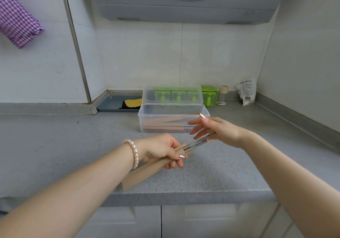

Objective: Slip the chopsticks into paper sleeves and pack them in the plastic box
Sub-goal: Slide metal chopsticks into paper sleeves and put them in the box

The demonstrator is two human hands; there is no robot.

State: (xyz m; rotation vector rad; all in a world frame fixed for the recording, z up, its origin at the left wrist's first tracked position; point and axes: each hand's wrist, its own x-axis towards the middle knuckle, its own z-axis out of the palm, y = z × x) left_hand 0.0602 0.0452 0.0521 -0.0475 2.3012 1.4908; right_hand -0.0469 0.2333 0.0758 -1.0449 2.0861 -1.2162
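The clear plastic box sits open at the middle of the grey bench, its lid tipped back, with several sleeved pairs lying flat inside. Nearer, the left hand grips a tan paper sleeve from which metal chopsticks protrude; the right hand, fingers spread and loose, touches their far ends just in front of the box.

Grey speckled countertop, white tiled walls, range hood overhead
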